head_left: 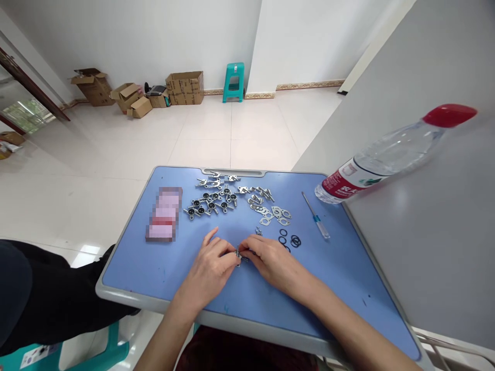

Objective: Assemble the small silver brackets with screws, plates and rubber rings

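Close to the front of the blue table, my left hand [212, 263] and my right hand [270, 257] meet with their fingertips pinched. Between them is a small silvery metal part [238, 256], mostly covered by the fingers. My left thumb and index finger grip its left side, and my right fingers press at its right and top. Just beyond the right hand lie a few tiny screws [259, 231]. Several black rubber rings [283, 233] rest beside that hand, one partly hidden by it. Farther back are flat metal gasket-like plates [265, 220] and metal fittings with black round centres [212, 205].
A screwdriver [317, 220] with a clear handle lies at right, near a red-capped water bottle [351, 175]. A blurred pinkish object [165, 214] lies at left. Another person's dark-clothed leg [65, 293] is beside the table. Cardboard boxes [185, 88] and a teal stool [233, 82] stand by the wall.
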`<action>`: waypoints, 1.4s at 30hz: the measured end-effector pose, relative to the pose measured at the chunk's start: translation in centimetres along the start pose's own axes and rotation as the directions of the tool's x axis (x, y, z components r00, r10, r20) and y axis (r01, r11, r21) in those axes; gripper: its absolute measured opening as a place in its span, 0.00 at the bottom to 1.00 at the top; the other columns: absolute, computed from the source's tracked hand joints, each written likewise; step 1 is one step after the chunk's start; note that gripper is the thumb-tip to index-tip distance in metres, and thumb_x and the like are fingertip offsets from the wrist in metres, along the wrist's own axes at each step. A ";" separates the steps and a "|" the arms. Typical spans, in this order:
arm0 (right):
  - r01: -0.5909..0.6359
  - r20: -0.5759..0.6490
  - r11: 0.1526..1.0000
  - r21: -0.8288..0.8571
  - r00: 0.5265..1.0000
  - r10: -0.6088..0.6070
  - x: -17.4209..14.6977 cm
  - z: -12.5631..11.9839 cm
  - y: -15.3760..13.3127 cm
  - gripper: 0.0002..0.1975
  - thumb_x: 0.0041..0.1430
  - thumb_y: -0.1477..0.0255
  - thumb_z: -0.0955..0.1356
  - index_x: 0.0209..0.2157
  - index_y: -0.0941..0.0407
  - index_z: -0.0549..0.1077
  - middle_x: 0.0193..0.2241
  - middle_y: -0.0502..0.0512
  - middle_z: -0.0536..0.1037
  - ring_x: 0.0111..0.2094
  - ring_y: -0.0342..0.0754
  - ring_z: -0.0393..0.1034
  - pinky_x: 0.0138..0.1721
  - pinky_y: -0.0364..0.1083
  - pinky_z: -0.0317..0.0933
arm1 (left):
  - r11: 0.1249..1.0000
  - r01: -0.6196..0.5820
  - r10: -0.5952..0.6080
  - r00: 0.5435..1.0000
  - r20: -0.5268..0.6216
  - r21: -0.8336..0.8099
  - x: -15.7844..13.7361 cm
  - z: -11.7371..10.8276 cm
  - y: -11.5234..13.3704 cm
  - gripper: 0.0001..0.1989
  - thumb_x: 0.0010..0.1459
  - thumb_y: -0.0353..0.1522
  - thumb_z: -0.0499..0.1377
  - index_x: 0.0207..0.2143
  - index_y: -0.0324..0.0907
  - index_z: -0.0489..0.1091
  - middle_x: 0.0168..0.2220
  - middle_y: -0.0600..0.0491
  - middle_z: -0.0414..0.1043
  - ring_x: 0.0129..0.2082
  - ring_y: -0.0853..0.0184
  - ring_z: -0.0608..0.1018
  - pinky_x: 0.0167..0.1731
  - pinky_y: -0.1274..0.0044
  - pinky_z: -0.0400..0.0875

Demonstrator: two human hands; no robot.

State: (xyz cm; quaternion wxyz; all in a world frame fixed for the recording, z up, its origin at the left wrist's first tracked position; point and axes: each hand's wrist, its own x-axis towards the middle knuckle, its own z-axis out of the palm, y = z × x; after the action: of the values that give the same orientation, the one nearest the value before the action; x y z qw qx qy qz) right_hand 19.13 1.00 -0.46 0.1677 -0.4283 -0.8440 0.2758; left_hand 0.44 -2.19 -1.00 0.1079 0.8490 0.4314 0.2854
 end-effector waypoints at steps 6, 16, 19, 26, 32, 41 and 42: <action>-0.023 -0.022 0.995 0.099 0.999 0.025 -0.1 -0.5 -0.2 0.10 0.61 0.79 0.62 0.31 0.54 0.72 0.29 0.52 0.77 0.32 0.46 0.73 0.34 0.43 0.65 | 1.000 -0.006 0.006 1.000 -0.003 -0.022 0.0 0.0 -0.1 0.11 0.64 0.24 0.53 0.31 0.43 0.72 0.32 0.57 0.71 0.33 0.72 0.73 0.62 0.58 0.59; 0.005 -0.040 0.998 -0.064 0.999 -0.008 -0.7 0.3 -0.3 0.13 0.61 0.83 0.61 0.43 0.54 0.68 0.35 0.55 0.79 0.32 0.48 0.75 0.29 0.43 0.63 | 1.000 -0.005 0.005 1.000 -0.002 -0.021 -0.1 0.0 0.0 0.12 0.65 0.25 0.52 0.31 0.43 0.71 0.33 0.56 0.71 0.33 0.72 0.73 0.62 0.56 0.59; 0.047 -0.046 0.988 -0.147 0.997 -0.055 -0.9 0.4 -0.3 0.12 0.60 0.84 0.61 0.40 0.56 0.71 0.33 0.56 0.78 0.31 0.49 0.75 0.28 0.43 0.63 | 1.000 -0.002 0.002 1.000 0.012 -0.012 -0.1 -0.1 0.0 0.12 0.65 0.25 0.52 0.32 0.43 0.71 0.33 0.56 0.70 0.33 0.72 0.73 0.62 0.57 0.60; 0.119 -0.070 0.989 -0.092 0.990 -0.126 -0.8 0.2 -0.1 0.13 0.62 0.84 0.61 0.36 0.58 0.75 0.33 0.56 0.77 0.30 0.47 0.74 0.30 0.43 0.66 | 1.000 -0.009 0.009 1.000 0.004 -0.006 0.0 -0.1 0.0 0.12 0.65 0.24 0.51 0.32 0.42 0.71 0.32 0.56 0.69 0.32 0.72 0.72 0.61 0.56 0.61; 0.102 -0.042 0.990 -0.092 0.993 -0.107 -0.8 0.3 -0.1 0.13 0.62 0.83 0.60 0.37 0.59 0.75 0.34 0.57 0.77 0.31 0.48 0.74 0.30 0.44 0.65 | 1.000 -0.002 0.002 1.000 0.005 -0.019 0.0 -0.1 0.1 0.12 0.65 0.24 0.51 0.32 0.42 0.71 0.32 0.56 0.70 0.32 0.72 0.73 0.62 0.55 0.60; -0.105 0.032 0.979 0.173 0.994 0.101 0.3 -0.5 -0.4 0.10 0.60 0.79 0.62 0.31 0.55 0.74 0.29 0.52 0.78 0.32 0.46 0.72 0.35 0.44 0.63 | 0.999 -0.001 0.001 1.000 -0.005 -0.051 -0.2 0.1 -0.1 0.12 0.65 0.24 0.52 0.31 0.41 0.71 0.32 0.56 0.70 0.32 0.72 0.72 0.62 0.56 0.60; -0.144 0.048 0.969 0.199 0.989 0.137 0.4 -0.7 -0.5 0.09 0.60 0.78 0.62 0.31 0.55 0.74 0.29 0.52 0.78 0.32 0.46 0.72 0.35 0.44 0.63 | 0.999 0.000 0.000 1.000 -0.003 -0.054 -0.2 0.1 -0.1 0.12 0.65 0.24 0.52 0.30 0.42 0.71 0.33 0.56 0.70 0.32 0.72 0.71 0.62 0.56 0.60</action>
State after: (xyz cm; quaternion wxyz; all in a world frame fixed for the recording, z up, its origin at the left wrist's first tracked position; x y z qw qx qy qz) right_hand 18.94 1.26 0.39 0.1758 -0.4632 -0.7819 0.3784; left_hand 0.37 -2.26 -1.18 0.1301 0.8453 0.4239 0.2982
